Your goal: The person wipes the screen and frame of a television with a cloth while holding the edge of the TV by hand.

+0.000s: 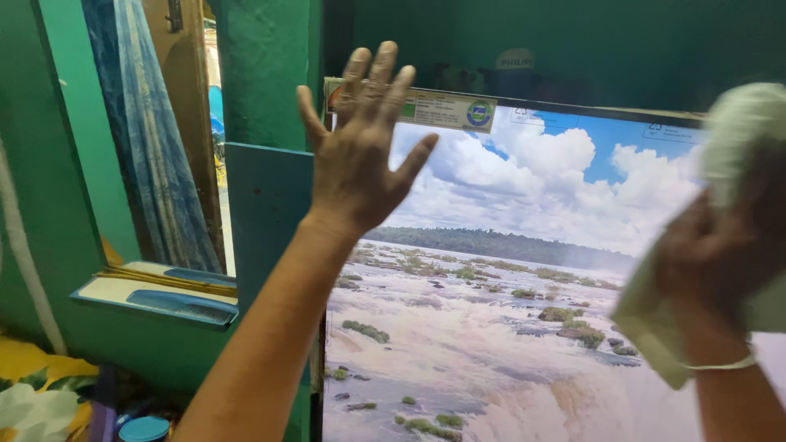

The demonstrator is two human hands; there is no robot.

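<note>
Green walls surround a flat screen [524,270] that fills the lower right of the view and shows a picture of clouds, blue sky and a wide stretch of foaming water dotted with small green islands. A paper sticker [446,109] runs along the screen's top edge.

The left hand [356,160] is raised with its palm set flat toward the upper left corner of the screen, its fingers [378,78] spread apart and reaching up over the sticker's left end. It holds nothing.

The right hand [712,262] is at the right side of the screen, blurred, with its fingers closed around a pale, crumpled cloth [737,147]. The cloth bulges above the hand and hangs below it in front of the screen; whether it actually touches the glass cannot be told. A thin pale band [725,365] circles the right wrist.

To the left of the screen, a blue patterned curtain [151,139] hangs in a doorway. Below it, a small ledge [123,293] carries a blue comb [182,308]. A yellow and white patterned fabric [37,397] lies at the lower left corner, near a round blue lid [144,428].
</note>
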